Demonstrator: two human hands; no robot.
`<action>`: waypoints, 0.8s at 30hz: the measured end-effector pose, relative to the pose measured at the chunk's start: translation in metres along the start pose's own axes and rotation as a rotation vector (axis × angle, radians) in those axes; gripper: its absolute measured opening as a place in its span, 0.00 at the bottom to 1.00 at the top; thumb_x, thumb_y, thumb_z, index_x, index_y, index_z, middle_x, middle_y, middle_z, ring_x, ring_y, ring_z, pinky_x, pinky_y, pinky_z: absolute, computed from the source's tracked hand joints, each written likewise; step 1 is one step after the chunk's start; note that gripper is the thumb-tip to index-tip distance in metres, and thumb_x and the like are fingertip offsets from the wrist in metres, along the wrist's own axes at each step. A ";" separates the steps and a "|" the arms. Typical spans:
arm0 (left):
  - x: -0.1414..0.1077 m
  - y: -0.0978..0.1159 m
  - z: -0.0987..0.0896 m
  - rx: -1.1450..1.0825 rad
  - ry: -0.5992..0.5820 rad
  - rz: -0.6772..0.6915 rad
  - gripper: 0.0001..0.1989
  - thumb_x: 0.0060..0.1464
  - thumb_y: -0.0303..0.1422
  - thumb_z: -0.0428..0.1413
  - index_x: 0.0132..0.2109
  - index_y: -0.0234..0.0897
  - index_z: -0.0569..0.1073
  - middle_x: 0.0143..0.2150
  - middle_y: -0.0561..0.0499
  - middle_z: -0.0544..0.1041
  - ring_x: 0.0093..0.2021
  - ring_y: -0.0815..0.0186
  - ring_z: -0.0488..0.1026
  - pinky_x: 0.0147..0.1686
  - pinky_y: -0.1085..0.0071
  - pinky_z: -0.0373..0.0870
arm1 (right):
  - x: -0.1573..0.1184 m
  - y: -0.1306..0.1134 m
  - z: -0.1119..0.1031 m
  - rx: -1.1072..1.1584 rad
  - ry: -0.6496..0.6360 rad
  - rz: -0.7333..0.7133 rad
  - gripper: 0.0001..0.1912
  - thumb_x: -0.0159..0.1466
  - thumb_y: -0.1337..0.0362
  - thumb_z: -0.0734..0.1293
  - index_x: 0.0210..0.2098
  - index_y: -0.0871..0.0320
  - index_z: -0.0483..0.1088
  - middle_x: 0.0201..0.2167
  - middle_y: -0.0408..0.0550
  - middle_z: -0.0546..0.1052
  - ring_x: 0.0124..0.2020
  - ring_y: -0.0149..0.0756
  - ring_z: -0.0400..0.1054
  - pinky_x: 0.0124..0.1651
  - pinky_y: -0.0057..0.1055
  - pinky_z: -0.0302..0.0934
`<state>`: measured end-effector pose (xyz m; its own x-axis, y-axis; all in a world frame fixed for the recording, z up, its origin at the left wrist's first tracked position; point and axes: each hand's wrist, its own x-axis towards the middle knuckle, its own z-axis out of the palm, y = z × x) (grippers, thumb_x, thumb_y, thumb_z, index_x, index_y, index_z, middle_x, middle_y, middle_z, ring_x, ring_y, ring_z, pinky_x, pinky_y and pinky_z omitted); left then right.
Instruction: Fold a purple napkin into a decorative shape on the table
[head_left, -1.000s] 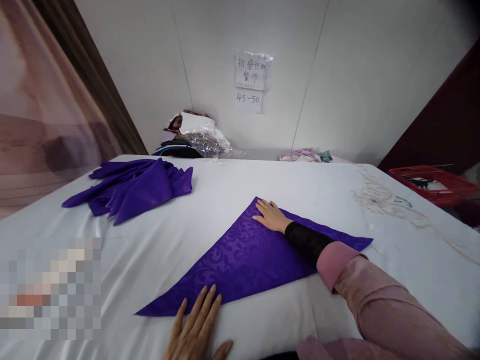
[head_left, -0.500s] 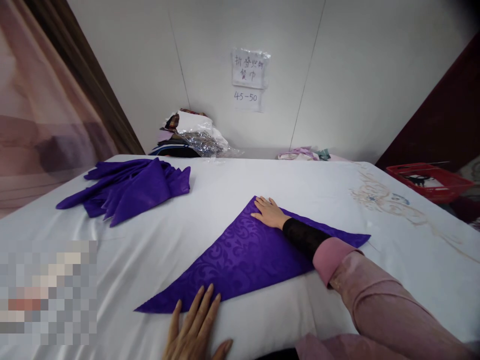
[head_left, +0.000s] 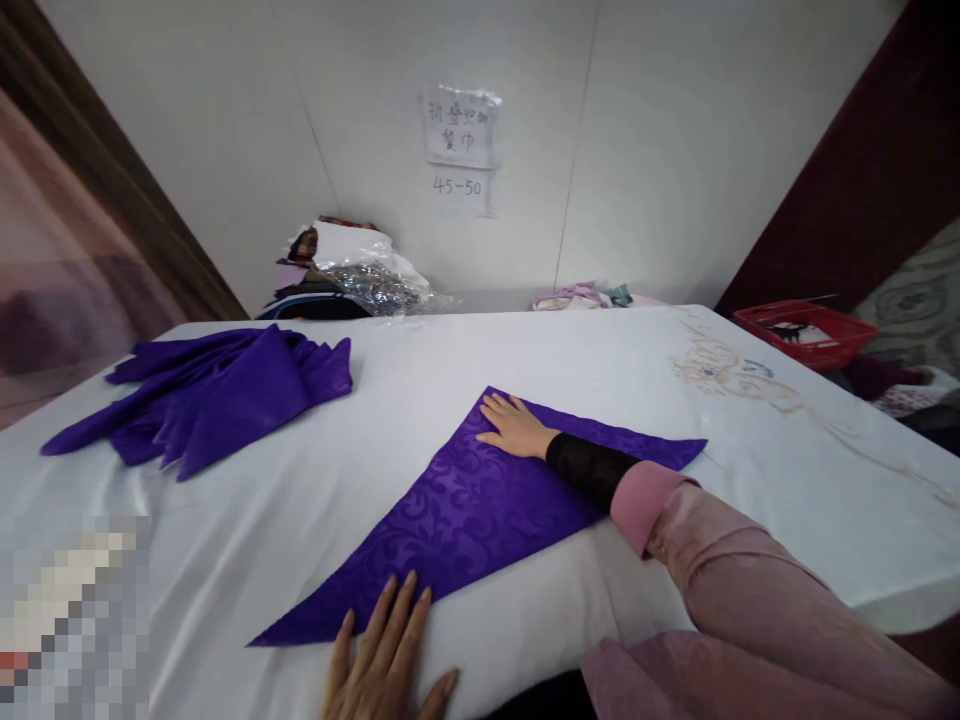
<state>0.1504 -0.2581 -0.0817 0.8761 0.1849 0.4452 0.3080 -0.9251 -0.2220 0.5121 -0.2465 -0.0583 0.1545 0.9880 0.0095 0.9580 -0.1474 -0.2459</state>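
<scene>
A purple patterned cloth napkin (head_left: pixel 450 510), folded into a triangle, lies flat on the white-covered table. Its long edge faces me and its peak points away. My right hand (head_left: pixel 517 427) rests flat near the peak, fingers stretched out. At the near long edge, toward the left corner, my left hand (head_left: pixel 382 645) lies with fingers spread, the tips on the cloth. My right forearm hides part of the napkin's right half.
A loose heap of purple cloths (head_left: pixel 232 400) sits at the table's left. Bagged fabrics (head_left: pixel 360 270) and pinkish cloth (head_left: pixel 574 297) lie by the wall, under a handwritten sign (head_left: pixel 459 135). A red basket (head_left: pixel 832 350) stands beyond the right edge. A blurred patch covers the lower left.
The view has shifted a little, so the table's contents appear further left. Both hands keep nearly the same places on the napkin, which stays folded as before.
</scene>
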 end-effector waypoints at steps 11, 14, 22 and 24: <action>0.001 0.002 0.001 -0.069 -0.014 -0.047 0.40 0.53 0.47 0.46 0.68 0.39 0.42 0.60 0.43 0.66 0.58 0.52 0.65 0.64 0.54 0.41 | -0.018 -0.005 -0.006 0.048 -0.003 -0.028 0.41 0.64 0.40 0.48 0.65 0.64 0.47 0.67 0.56 0.44 0.68 0.45 0.34 0.66 0.44 0.31; 0.001 0.002 0.001 -0.082 -0.025 -0.055 0.39 0.53 0.47 0.45 0.68 0.41 0.40 0.61 0.44 0.65 0.59 0.52 0.64 0.61 0.50 0.48 | -0.047 -0.001 -0.013 0.048 0.017 -0.048 0.42 0.63 0.39 0.47 0.66 0.62 0.46 0.67 0.55 0.43 0.68 0.44 0.33 0.66 0.43 0.28; 0.001 0.001 0.002 -0.101 -0.023 -0.052 0.38 0.54 0.47 0.42 0.68 0.45 0.37 0.60 0.43 0.67 0.58 0.50 0.65 0.52 0.45 0.59 | -0.089 0.029 -0.013 0.031 -0.039 0.055 0.43 0.63 0.38 0.47 0.66 0.62 0.46 0.67 0.55 0.44 0.68 0.45 0.33 0.66 0.43 0.28; 0.001 0.001 0.002 -0.098 -0.022 -0.044 0.38 0.54 0.47 0.42 0.68 0.45 0.38 0.60 0.44 0.67 0.58 0.50 0.65 0.52 0.45 0.60 | -0.087 0.030 -0.012 0.031 -0.024 0.050 0.43 0.63 0.38 0.47 0.66 0.63 0.46 0.67 0.55 0.43 0.68 0.44 0.33 0.66 0.43 0.28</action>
<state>0.1519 -0.2582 -0.0833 0.8709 0.2320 0.4332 0.3094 -0.9437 -0.1166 0.5300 -0.3379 -0.0548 0.1958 0.9803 -0.0269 0.9411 -0.1956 -0.2757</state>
